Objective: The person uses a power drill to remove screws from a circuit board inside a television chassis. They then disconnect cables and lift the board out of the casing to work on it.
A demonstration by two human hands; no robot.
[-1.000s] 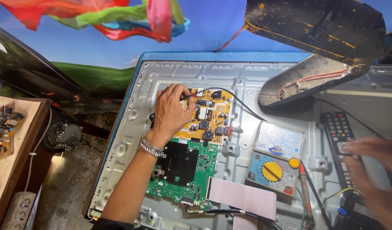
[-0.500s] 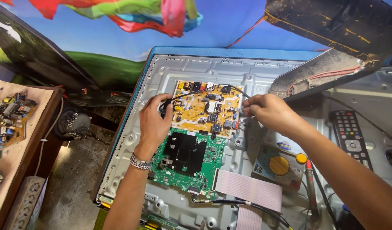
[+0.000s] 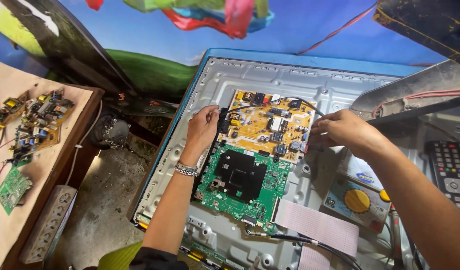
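Blue sheeting and a painted backdrop frame the opened television's metal back panel (image 3: 270,80) on our bench. Our left hand (image 3: 202,127) has its fingers (image 3: 210,112) pinched on one end of the black cable (image 3: 270,101) at the left edge of the yellow power board (image 3: 270,127); our right hand (image 3: 342,131), off by the remote control (image 3: 447,172) a second ago, now grips the cable's other end at the board's right edge. Both hands thus work the cable arching over the board. Below lie the green main board (image 3: 240,182), a pink ribbon cable (image 3: 317,227) and a multimeter (image 3: 357,197).
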